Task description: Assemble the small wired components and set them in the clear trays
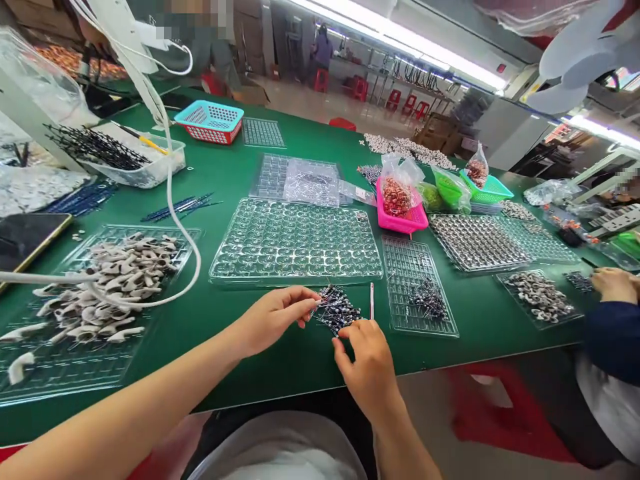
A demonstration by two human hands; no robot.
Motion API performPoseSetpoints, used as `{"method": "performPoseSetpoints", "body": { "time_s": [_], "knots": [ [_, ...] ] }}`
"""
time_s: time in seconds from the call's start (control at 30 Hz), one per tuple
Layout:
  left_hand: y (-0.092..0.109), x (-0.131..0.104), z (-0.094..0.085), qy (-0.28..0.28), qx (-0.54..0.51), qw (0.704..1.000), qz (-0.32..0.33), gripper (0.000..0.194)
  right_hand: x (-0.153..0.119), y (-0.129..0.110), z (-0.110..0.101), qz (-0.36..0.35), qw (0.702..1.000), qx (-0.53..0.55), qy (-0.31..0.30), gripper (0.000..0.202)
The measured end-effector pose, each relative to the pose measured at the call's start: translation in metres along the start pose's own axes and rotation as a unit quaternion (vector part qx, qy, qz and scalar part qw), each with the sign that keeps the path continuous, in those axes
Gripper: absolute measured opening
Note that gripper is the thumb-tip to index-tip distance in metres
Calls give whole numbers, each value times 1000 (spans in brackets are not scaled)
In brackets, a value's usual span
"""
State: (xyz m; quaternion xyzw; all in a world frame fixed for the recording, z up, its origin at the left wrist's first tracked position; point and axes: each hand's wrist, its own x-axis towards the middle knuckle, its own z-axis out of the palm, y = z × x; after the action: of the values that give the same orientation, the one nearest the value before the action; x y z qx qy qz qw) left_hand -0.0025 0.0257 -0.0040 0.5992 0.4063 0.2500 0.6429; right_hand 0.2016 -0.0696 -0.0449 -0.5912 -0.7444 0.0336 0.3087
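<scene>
A heap of small dark parts with thin, shiny wire leads point(338, 309) lies on the green table in front of me. At its left edge, my left hand point(280, 317) pinches one small part between thumb and index finger; its details are too small to make out. My right hand point(367, 357) rests at the heap's near right side, fingers bent and thumb slightly apart, with nothing plainly held. Just beyond the heap sits a clear plastic tray with rows of pockets point(295, 243). A thin white-and-red stick point(371, 301) lies beside the heap.
Left, curved grey-white pieces point(120, 273) are piled on a clear tray, with a white cable point(197, 267) looping over. Right, another tray point(393, 307) carries more dark parts, behind it a pink basket point(420, 223). A co-worker's hand point(615, 285) is at the far right.
</scene>
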Motion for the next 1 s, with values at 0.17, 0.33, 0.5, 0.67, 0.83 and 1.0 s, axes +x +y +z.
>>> {"method": "performPoseSetpoints", "body": {
  "time_s": [0.17,0.33,0.5,0.67,0.83,1.0],
  "knots": [
    [-4,5,0,-23,-119,992,-40,33,4,-7,7,-6,998,-62,-22,10],
    [-2,3,5,-28,-172,982,-75,23,7,-10,-4,1,999,-11,-52,12],
    [-6,3,5,-34,-144,988,-46,22,8,-12,-13,18,997,59,-47,11],
    [1,-2,0,-41,-51,998,-10,23,4,-16,-10,-28,990,141,-11,15],
    [11,-8,4,-85,92,992,-20,32,-1,-17,-1,-57,980,178,65,29],
    [8,-8,8,-151,49,987,-35,33,-3,-17,3,-63,977,168,118,35]
  ]
}}
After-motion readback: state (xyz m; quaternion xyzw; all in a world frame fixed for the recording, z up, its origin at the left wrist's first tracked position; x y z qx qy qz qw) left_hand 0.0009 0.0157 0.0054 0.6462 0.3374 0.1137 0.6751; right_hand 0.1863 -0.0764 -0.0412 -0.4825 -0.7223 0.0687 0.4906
